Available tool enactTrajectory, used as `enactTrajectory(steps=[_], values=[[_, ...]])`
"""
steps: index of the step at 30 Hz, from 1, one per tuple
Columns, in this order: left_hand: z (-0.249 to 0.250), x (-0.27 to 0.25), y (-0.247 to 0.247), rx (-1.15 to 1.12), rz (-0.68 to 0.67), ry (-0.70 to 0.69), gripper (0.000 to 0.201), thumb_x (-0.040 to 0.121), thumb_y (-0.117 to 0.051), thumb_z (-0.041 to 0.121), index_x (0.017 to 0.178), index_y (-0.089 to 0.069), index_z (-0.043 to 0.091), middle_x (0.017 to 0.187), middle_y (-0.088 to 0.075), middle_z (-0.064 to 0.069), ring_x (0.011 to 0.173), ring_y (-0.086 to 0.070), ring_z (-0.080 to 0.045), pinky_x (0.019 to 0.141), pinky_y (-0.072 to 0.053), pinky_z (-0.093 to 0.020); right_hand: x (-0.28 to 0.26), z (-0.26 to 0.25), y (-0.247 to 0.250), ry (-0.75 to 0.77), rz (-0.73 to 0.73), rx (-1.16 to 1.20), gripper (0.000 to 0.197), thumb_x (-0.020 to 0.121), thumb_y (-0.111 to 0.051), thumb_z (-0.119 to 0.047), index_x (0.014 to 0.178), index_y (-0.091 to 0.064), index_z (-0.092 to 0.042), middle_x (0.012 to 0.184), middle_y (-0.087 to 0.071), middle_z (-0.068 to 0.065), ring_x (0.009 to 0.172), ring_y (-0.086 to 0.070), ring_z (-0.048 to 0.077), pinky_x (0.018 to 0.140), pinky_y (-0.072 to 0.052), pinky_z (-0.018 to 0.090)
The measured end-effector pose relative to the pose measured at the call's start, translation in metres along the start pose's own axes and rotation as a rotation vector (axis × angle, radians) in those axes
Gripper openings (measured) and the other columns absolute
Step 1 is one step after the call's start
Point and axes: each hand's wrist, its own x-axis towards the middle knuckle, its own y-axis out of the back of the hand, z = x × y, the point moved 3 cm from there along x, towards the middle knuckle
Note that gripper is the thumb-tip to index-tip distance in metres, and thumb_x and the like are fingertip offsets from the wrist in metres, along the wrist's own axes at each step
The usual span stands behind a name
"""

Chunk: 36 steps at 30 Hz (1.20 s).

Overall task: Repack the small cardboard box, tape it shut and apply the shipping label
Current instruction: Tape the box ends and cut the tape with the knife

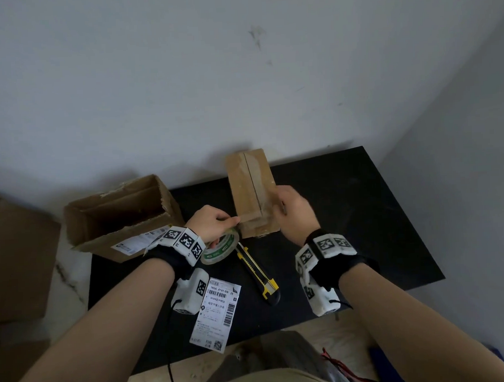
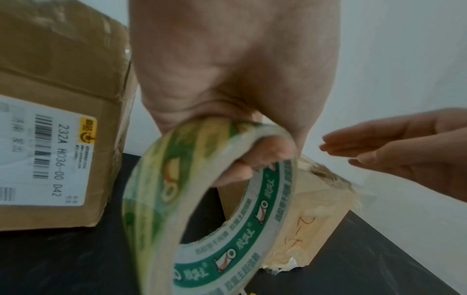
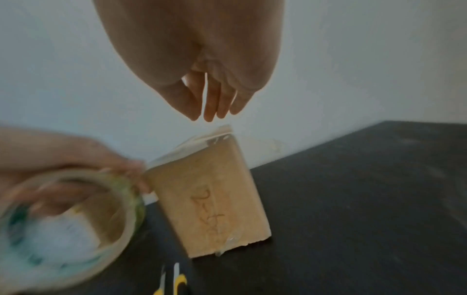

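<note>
head: looks down over my forearms at the table [image 1: 361,215] | wrists: close along my fingers, facing the wall | all share the small box [image 1: 252,193]

Black table [image 1: 361,215] with boxes, knife, label.

The small cardboard box [image 1: 250,191] is plain light brown with a faint handwritten mark on one side, standing on a matte black surface [image 1: 361,215]. The tape roll [image 2: 222,229] has a white core ring printed with green bands and small red-and-white figures. At six o'clock lie a white shipping label [image 1: 215,313] with black barcodes and a yellow-and-black utility knife [image 1: 258,273].
</note>
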Motion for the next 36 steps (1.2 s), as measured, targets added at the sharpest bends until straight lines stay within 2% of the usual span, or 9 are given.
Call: enactTrajectory(steps=[3, 6, 9, 13, 16, 21, 27, 30, 36], values=[[0.000, -0.003, 0.002, -0.023, -0.033, -0.015, 0.024, 0.092, -0.054, 0.035, 0.098, -0.069, 0.018, 0.090, -0.071, -0.012, 0.070, -0.066, -0.020, 0.068, -0.054, -0.031, -0.010, -0.018, -0.028, 0.230, -0.216, -0.234, 0.049, 0.093, -0.047, -0.010, 0.140, -0.040, -0.018, 0.149, -0.035, -0.002, 0.138, -0.033, 0.016, 0.114, -0.030, 0.037], [-0.002, -0.007, 0.007, -0.057, -0.076, -0.047, 0.028, 0.092, -0.050, 0.017, 0.117, -0.062, 0.012, 0.116, -0.061, -0.007, 0.100, -0.058, -0.018, 0.090, -0.045, -0.032, -0.015, -0.020, -0.043, 0.350, -0.315, -0.438, 0.056, 0.094, -0.044, -0.012, 0.147, -0.026, -0.016, 0.157, -0.020, 0.003, 0.145, -0.013, 0.018, 0.120, -0.011, 0.034], [-0.009, -0.010, 0.014, -0.155, -0.129, 0.014, 0.032, 0.090, -0.050, 0.012, 0.121, -0.047, 0.019, 0.116, -0.052, -0.011, 0.102, -0.055, -0.024, 0.088, -0.046, -0.038, -0.018, -0.016, -0.047, 0.359, -0.335, -0.581, 0.061, 0.096, -0.042, -0.018, 0.150, -0.014, -0.018, 0.159, -0.009, 0.004, 0.147, -0.003, 0.020, 0.119, -0.002, 0.034], [-0.017, -0.012, 0.022, -0.158, -0.171, -0.031, 0.022, 0.090, -0.051, 0.010, 0.103, -0.051, 0.028, 0.118, -0.054, -0.013, 0.107, -0.056, -0.029, 0.094, -0.046, -0.048, -0.018, -0.010, -0.050, 0.356, -0.354, -0.652, 0.066, 0.095, -0.045, -0.017, 0.151, -0.009, -0.021, 0.159, -0.004, 0.003, 0.146, -0.001, 0.019, 0.119, -0.002, 0.035], [-0.019, -0.011, 0.022, -0.146, -0.190, -0.039, 0.021, 0.090, -0.052, 0.010, 0.105, -0.052, 0.025, 0.117, -0.054, -0.010, 0.107, -0.056, -0.029, 0.094, -0.047, -0.050, -0.018, -0.009, -0.051, 0.354, -0.353, -0.644, 0.066, 0.094, -0.045, -0.013, 0.150, -0.012, -0.022, 0.159, -0.005, 0.002, 0.146, -0.002, 0.018, 0.120, -0.002, 0.034], [-0.026, -0.004, 0.017, 0.029, -0.164, -0.031, 0.018, 0.092, -0.054, 0.018, 0.109, -0.052, 0.021, 0.114, -0.056, -0.008, 0.098, -0.059, -0.023, 0.078, -0.049, -0.032, -0.018, -0.011, -0.050, 0.332, -0.333, -0.615, 0.069, 0.091, -0.047, -0.006, 0.150, -0.016, -0.024, 0.159, -0.006, -0.001, 0.146, -0.004, 0.016, 0.114, 0.004, 0.026], [-0.020, -0.004, 0.017, 0.076, -0.136, -0.080, 0.014, 0.094, -0.052, 0.022, 0.108, -0.052, 0.023, 0.104, -0.060, -0.005, 0.085, -0.066, -0.021, 0.061, -0.050, -0.024, -0.016, -0.018, -0.047, 0.278, -0.281, -0.529, 0.064, 0.088, -0.049, -0.002, 0.146, -0.031, -0.021, 0.156, -0.019, 0.000, 0.144, -0.016, 0.019, 0.119, -0.012, 0.033], [-0.019, -0.007, 0.016, 0.003, -0.137, -0.095, 0.012, 0.093, -0.054, 0.021, 0.104, -0.051, 0.023, 0.096, -0.062, -0.005, 0.079, -0.069, -0.024, 0.063, -0.058, -0.029, -0.015, -0.022, -0.041, 0.232, -0.263, -0.547, 0.062, 0.086, -0.054, -0.003, 0.142, -0.037, -0.022, 0.153, -0.026, 0.004, 0.140, -0.027, 0.024, 0.114, -0.029, 0.040], [-0.021, -0.010, 0.013, -0.003, -0.162, -0.127, 0.015, 0.091, -0.057, 0.020, 0.105, -0.052, 0.019, 0.095, -0.065, -0.009, 0.073, -0.070, -0.028, 0.068, -0.059, -0.039, -0.037, -0.033, -0.039, 0.436, 0.085, -0.555, 0.030, 0.073, -0.056, -0.001, 0.101, -0.063, -0.005, 0.105, -0.061, 0.013, 0.088, -0.062, 0.029, 0.074, -0.052, 0.034]])
